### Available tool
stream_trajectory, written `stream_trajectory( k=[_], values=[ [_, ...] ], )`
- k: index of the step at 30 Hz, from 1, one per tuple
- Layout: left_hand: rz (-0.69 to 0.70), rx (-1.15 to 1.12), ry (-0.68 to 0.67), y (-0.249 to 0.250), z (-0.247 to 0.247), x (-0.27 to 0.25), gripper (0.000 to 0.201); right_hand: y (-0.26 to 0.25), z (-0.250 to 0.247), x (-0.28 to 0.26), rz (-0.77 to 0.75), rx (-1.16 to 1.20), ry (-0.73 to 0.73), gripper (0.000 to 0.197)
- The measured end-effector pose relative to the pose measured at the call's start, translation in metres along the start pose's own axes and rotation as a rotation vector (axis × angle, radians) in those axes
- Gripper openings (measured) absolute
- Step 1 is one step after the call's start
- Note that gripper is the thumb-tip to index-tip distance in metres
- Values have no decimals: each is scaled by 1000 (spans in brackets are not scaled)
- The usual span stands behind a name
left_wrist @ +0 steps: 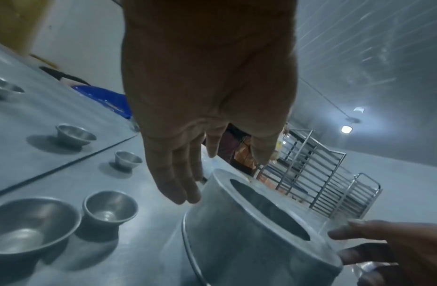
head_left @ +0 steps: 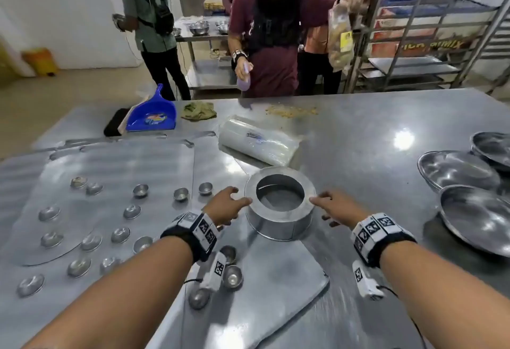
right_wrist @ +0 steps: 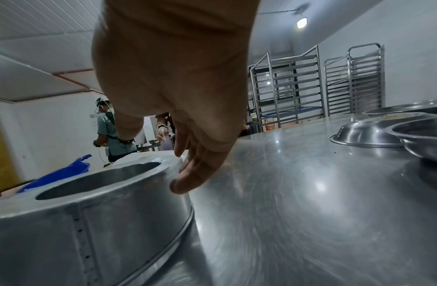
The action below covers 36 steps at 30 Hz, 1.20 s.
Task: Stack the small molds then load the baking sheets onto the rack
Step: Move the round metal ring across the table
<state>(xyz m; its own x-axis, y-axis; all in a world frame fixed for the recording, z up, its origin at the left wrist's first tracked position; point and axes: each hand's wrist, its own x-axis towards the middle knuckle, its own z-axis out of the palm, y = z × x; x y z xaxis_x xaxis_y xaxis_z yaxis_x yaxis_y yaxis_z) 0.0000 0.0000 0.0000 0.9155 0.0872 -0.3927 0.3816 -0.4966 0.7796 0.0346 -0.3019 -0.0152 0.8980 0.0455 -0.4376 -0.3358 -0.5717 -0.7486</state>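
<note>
A tall round metal ring tin (head_left: 280, 223) stands upside down in mid-table on a flat baking sheet (head_left: 289, 277). My left hand (head_left: 234, 202) has straight fingers at the tin's left rim, and my right hand (head_left: 325, 203) does the same at the right rim. Neither hand holds anything. In the left wrist view the left hand (left_wrist: 183, 174) hovers at the tin (left_wrist: 249, 241). In the right wrist view the right hand (right_wrist: 195, 170) reaches its side (right_wrist: 65, 232). Several small metal molds (head_left: 140, 190) lie scattered over another sheet (head_left: 110, 161) at left. The rack (head_left: 430, 17) stands beyond the table.
Large steel bowls (head_left: 474, 219) sit at the right edge. A clear plastic bag roll (head_left: 259, 141) lies behind the tin, with a blue dustpan (head_left: 153, 114), a cloth (head_left: 198, 111) and crumbs (head_left: 289, 111) farther back. A person (head_left: 270, 44) stands across the table.
</note>
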Motion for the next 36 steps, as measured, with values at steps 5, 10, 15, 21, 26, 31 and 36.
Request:
stream_trajectory(
  k=[5, 10, 15, 21, 26, 31, 36],
  values=[
    [-65, -17, -96, -6, 13, 38, 68, 6, 8, 23, 86, 75, -54, 42],
    [-48, -112, -133, -11, 20, 64, 55, 10, 14, 42, 105, 142, -62, 33],
    [6, -137, -161, -16, 25, 72, 42, 14, 15, 49, 100, 222, -105, 39],
    [67, -138, -147, -12, 22, 70, 43, 11, 12, 46, 31, 235, -91, 24],
    [184, -166, -83, 0, 15, 59, 59, 6, 3, 42, -60, 228, -7, 33],
    [285, -241, 19, 12, 12, 46, 63, -14, -8, 28, -167, 360, 82, 55],
    [282, -391, 93, 23, 13, 29, 49, -27, -9, 11, -231, 473, 147, 42]
  ],
)
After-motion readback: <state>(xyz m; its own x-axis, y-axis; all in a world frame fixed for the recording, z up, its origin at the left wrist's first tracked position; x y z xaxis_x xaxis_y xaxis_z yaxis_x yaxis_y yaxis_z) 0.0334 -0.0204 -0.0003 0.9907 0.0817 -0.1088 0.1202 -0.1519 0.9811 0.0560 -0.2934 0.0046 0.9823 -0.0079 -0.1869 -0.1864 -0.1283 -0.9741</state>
